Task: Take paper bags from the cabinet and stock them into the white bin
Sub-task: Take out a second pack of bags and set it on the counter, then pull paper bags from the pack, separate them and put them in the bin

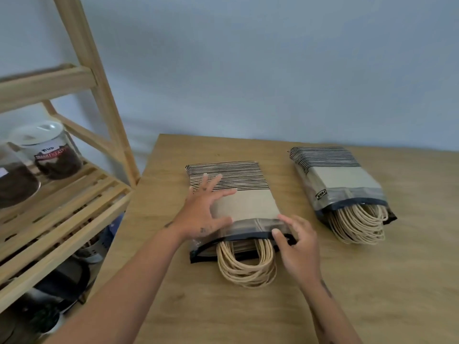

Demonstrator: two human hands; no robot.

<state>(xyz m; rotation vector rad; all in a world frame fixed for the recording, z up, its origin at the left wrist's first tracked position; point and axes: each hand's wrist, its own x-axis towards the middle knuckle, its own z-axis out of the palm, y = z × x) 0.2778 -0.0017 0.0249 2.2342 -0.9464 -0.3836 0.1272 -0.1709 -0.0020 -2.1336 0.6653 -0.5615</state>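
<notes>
Unpacking seems your step. Centre frame on the wooden bench, your left hand presses flat on the plastic-wrapped pack of striped brown paper bags; your right hand touches its dark open rim, grip unclear. Next, draw the bags out.

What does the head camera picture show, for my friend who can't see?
A person's left hand presses flat on a plastic-wrapped pack of striped paper bags on a wooden table, while the right hand touches its open end. A second pack lies to the right.
</notes>
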